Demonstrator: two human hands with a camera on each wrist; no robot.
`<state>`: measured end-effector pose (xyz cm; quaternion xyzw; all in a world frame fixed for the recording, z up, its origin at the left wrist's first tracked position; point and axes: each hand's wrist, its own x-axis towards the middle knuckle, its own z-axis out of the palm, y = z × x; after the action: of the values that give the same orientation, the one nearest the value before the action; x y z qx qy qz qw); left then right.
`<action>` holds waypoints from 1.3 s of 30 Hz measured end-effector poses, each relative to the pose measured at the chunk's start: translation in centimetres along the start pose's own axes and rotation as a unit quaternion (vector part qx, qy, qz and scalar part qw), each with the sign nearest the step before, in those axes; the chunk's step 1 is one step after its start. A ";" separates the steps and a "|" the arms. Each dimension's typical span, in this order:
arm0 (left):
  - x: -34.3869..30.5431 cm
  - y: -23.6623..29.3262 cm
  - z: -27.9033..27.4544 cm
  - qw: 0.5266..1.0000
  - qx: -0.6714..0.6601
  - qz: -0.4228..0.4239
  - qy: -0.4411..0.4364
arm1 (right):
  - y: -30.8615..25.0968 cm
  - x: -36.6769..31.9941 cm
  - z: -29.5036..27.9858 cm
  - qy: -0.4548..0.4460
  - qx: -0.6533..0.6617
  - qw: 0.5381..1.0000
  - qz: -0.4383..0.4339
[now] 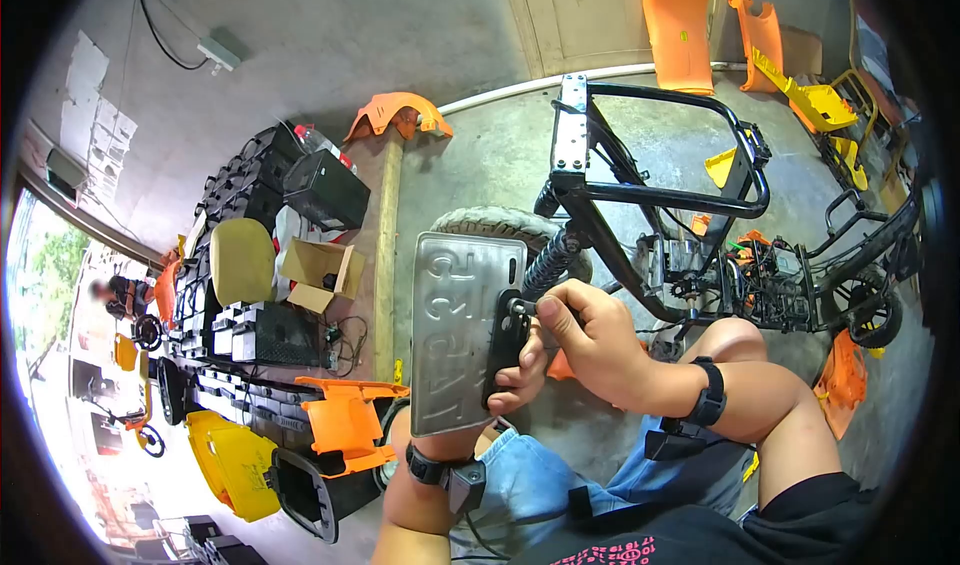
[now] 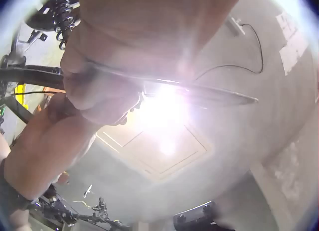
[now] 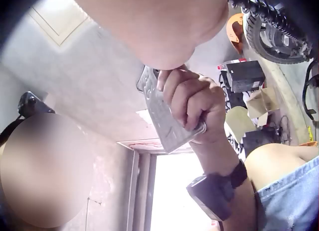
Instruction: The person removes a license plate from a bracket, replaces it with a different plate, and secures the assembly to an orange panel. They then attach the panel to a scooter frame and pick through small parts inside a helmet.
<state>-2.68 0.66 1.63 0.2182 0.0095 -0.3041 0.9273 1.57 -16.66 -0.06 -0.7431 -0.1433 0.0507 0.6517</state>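
Note:
A silver embossed plate (image 1: pixel 455 335) stands on edge in the head view, its raised characters facing the camera. A black bracket (image 1: pixel 508 345) lies against its right side. The left hand (image 1: pixel 520 377) grips plate and bracket from behind; in the right wrist view the left hand (image 3: pixel 193 99) has its fingers curled over the plate (image 3: pixel 162 116). The right hand (image 1: pixel 600 340) pinches a small metal fastener (image 1: pixel 522 307) at the bracket's upper end. The left wrist view shows the plate (image 2: pixel 214 94) nearly edge-on, with glare beside it.
A black vehicle frame (image 1: pixel 670 195) with a spring and wheel (image 1: pixel 490 223) stands just beyond the hands. Black crates, an open cardboard box (image 1: pixel 322 273) and orange and yellow panels (image 1: pixel 235 465) lie to the left. More orange panels (image 1: pixel 682 25) lean at the back wall.

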 end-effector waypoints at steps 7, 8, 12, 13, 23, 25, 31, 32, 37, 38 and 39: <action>1.1 -0.2 -0.2 0.996 0.053 0.040 -0.059 | -1.4 2.2 -2.6 -0.037 -0.071 0.987 -0.139; 1.1 -0.2 -0.3 0.996 0.052 0.044 -0.058 | -1.3 2.4 -2.7 -0.010 -0.081 0.982 -0.171; 1.4 0.4 -1.0 0.996 -0.001 0.032 -0.078 | -0.9 4.1 -4.1 0.039 -0.155 0.918 -0.364; 1.5 0.6 -1.1 0.995 0.023 0.027 -0.091 | -1.0 4.4 -4.5 0.038 -0.154 0.917 -0.365; 1.0 -0.1 -2.3 0.992 0.005 -0.032 -0.122 | -1.8 4.8 -5.2 0.014 -0.279 0.846 -0.454; 0.8 0.1 -2.4 0.994 0.033 -0.051 -0.096 | -2.1 4.9 -5.6 0.009 -0.280 0.839 -0.467; 0.2 -0.2 -0.3 0.992 0.098 -0.080 -0.011 | -2.2 5.2 -6.0 -0.007 -0.267 0.826 -0.496; 0.5 -0.1 -0.7 0.992 0.099 -0.082 -0.014 | -2.2 5.2 -6.0 -0.012 -0.266 0.825 -0.499; 0.2 -0.3 -0.5 0.994 0.038 -0.098 -0.022 | -2.6 4.8 -6.0 -0.021 -0.250 0.830 -0.498; 0.3 -0.4 -1.2 0.996 0.034 -0.084 -0.020 | -2.4 4.8 -5.9 -0.010 -0.237 0.835 -0.496; 0.6 -0.6 -2.5 0.990 -0.003 -0.124 -0.066 | -2.4 4.9 -5.8 -0.002 -0.220 0.839 -0.497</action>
<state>-2.27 0.88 -0.95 0.1922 -0.0242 -0.4306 0.8815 7.40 -20.58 3.67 -0.6957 -0.5021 -0.3120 0.4082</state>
